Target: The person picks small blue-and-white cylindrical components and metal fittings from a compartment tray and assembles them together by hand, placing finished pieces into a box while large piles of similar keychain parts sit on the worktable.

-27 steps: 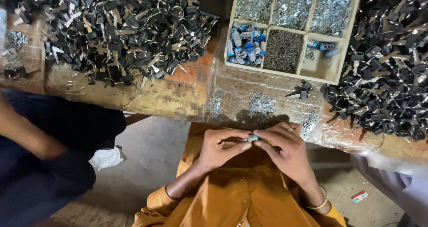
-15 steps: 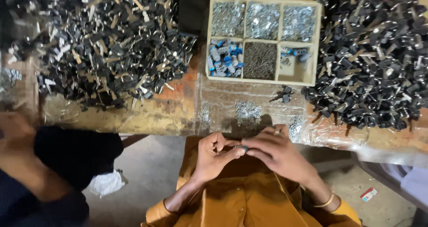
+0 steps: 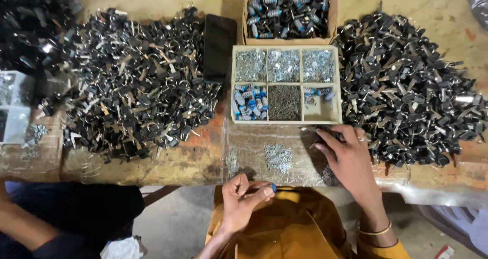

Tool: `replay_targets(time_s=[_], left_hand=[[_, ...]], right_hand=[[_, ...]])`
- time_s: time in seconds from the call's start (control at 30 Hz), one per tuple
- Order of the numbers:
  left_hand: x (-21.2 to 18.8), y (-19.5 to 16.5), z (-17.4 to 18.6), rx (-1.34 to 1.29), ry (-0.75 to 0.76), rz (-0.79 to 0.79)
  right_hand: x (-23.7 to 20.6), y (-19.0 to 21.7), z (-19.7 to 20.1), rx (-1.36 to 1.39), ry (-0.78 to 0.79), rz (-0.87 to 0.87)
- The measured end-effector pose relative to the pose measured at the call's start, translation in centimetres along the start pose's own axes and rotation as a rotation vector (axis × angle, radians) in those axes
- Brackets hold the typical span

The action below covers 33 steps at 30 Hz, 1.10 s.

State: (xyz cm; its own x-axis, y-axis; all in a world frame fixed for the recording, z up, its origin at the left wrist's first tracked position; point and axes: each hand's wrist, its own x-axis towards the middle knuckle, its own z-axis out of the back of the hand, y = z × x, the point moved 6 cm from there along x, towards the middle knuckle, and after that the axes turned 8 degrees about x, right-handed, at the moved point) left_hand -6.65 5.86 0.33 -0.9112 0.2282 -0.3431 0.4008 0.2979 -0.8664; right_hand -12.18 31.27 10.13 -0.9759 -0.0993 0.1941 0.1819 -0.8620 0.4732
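The left hand [image 3: 243, 200] is held close to the body, just off the near edge of the tabletop [image 3: 168, 165], its fingers [image 3: 259, 193] curled and pinching a small blue-tipped part [image 3: 273, 188]. The right hand [image 3: 348, 160] reaches forward over the tabletop, palm down, fingers bent and loosely spread, their tips touching a small dark piece [image 3: 325, 133] just below the tray [image 3: 285, 84]. The tray has six compartments holding silver bits, blue-and-silver parts and dark pins. A little heap of silver clips [image 3: 278, 156] lies between the hands. Big piles of black parts [image 3: 132, 86] flank the tray on both sides. A box [image 3: 288, 12] of blue-and-black parts sits behind it, and a phone [image 3: 219, 46] lies beside it.
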Motion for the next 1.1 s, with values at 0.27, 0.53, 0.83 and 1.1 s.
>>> replay_targets(time_s=[0.27,0.53,0.83,1.1], left_hand=[[0.5,0.9,0.1,-0.033,0.019,0.0],[0.6,1.2,-0.2,-0.104,0.028,0.015],[0.3,0.7,0.7,-0.073,-0.001,0.004],[-0.3,0.5,1.4,-0.126,0.044,0.058]], right_hand=[[-0.9,-2.7,-0.7,0.202,-0.119,0.04],[-5.7,-3.1,-5.1,1.502,0.035,-0.219],[-5.2,2.6,-5.5,1.078,0.153,-0.075],[-3.8,7.2,-4.7,0.823,0.193,0.161]])
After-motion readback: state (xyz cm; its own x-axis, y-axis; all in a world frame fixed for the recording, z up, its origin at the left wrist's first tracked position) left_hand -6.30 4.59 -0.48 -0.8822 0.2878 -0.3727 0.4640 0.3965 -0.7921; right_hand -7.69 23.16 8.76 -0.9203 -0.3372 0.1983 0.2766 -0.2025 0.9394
